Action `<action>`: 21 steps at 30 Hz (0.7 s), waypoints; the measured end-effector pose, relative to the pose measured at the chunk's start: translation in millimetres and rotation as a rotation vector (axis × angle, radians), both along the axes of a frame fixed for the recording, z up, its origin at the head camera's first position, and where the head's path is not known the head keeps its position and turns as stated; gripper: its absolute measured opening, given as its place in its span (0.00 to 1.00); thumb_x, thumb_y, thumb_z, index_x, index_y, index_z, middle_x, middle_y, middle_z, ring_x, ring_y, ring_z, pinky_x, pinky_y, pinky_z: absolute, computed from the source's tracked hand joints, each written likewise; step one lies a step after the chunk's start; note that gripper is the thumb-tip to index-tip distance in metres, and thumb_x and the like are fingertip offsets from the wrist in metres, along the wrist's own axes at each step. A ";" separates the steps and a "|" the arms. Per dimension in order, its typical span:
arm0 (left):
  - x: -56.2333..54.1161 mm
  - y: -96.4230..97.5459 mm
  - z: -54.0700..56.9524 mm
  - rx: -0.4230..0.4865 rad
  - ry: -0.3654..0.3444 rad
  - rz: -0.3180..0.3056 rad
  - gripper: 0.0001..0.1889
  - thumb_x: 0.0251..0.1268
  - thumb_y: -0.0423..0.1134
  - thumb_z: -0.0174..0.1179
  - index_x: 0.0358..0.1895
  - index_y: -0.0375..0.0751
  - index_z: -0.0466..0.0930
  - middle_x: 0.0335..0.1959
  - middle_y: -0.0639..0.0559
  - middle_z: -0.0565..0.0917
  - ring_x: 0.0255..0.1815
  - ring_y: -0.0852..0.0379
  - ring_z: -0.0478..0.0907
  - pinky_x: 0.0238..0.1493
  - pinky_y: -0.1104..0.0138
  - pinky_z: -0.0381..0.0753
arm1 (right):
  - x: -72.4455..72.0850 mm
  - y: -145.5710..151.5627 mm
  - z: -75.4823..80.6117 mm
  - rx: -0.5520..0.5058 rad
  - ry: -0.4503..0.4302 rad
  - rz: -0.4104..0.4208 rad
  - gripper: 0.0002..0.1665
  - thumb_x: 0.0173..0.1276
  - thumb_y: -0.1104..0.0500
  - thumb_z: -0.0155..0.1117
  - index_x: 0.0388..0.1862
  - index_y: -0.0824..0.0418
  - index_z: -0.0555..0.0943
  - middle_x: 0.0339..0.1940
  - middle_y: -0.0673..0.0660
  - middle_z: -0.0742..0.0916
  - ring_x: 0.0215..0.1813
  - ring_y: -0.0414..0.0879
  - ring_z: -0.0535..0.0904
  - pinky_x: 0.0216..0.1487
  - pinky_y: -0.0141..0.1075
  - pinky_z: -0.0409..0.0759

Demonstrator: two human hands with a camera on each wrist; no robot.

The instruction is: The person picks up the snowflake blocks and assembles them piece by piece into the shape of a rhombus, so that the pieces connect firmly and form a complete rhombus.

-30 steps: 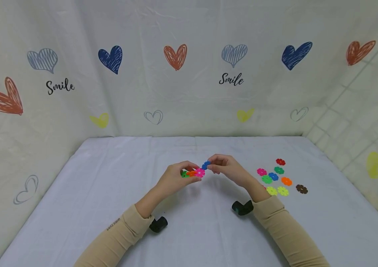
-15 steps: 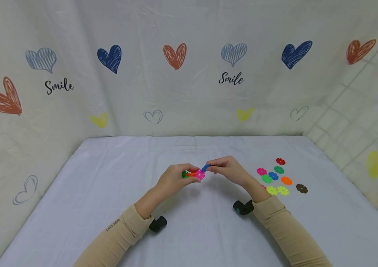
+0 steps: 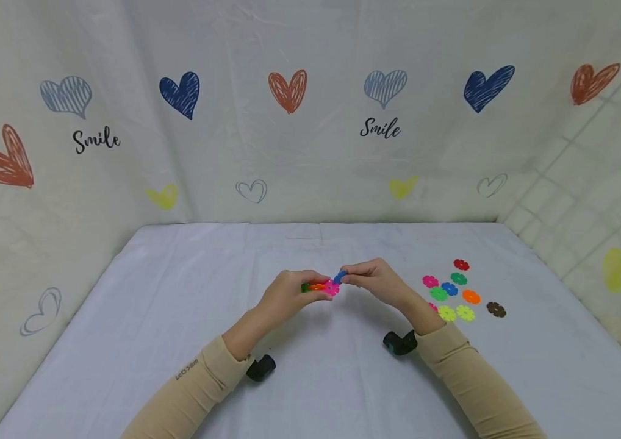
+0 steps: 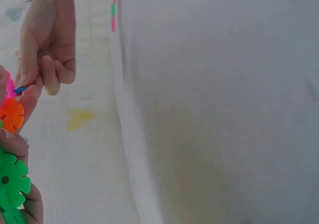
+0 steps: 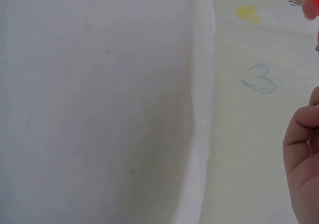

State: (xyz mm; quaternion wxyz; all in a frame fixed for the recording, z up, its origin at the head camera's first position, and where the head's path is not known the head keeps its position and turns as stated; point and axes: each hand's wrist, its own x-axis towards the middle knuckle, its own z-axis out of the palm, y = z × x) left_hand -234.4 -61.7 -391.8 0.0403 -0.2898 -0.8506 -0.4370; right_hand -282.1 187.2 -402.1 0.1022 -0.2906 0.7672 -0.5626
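Over the middle of the table, my left hand (image 3: 282, 297) grips a short chain of flower-shaped plastic discs. In it a green disc (image 4: 15, 179), an orange disc (image 4: 12, 114) and a pink disc (image 3: 332, 288) are linked in a row, the pink one at the right end. My right hand (image 3: 380, 282) pinches a blue flower-shaped disc (image 3: 339, 277) between thumb and fingertips. The blue disc stands at an angle, its lower edge right at the pink disc's upper rim. In the right wrist view the curled fingers (image 5: 301, 134) show only at the right edge.
Loose discs lie right of my right forearm, among them a red disc (image 3: 461, 264), an orange disc (image 3: 471, 296), a yellow disc (image 3: 465, 313) and a brown disc (image 3: 496, 310). A heart-printed cloth (image 3: 310, 152) hangs behind the white-covered table (image 3: 195, 274).
The blue disc has come down and turned more edge-on against the pink one, my right hand lowering slightly. The chain has rotated, so its orange and green discs look narrower.
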 end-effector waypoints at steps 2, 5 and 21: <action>-0.3 0.4 0.2 0.007 -0.007 -0.008 0.18 0.63 0.41 0.72 0.54 0.37 0.88 0.46 0.50 0.89 0.41 0.57 0.82 0.40 0.71 0.82 | 0.0 0.3 0.1 0.007 0.009 -0.006 0.18 0.75 0.68 0.63 0.57 0.80 0.79 0.48 0.65 0.89 0.49 0.52 0.85 0.54 0.42 0.82; -0.1 1.1 0.8 0.017 -0.013 -0.017 0.18 0.63 0.40 0.72 0.54 0.36 0.87 0.46 0.49 0.89 0.41 0.57 0.82 0.40 0.71 0.82 | 0.5 0.6 0.6 0.017 0.022 -0.015 0.17 0.75 0.68 0.63 0.56 0.79 0.80 0.44 0.60 0.91 0.43 0.60 0.80 0.46 0.43 0.80; -1.8 -1.5 2.6 0.020 -0.045 -0.057 0.16 0.62 0.43 0.75 0.51 0.43 0.87 0.43 0.56 0.89 0.41 0.60 0.82 0.39 0.68 0.82 | 6.4 -0.6 0.9 -0.061 -0.018 0.022 0.13 0.75 0.69 0.62 0.53 0.79 0.82 0.41 0.57 0.90 0.46 0.62 0.86 0.53 0.37 0.84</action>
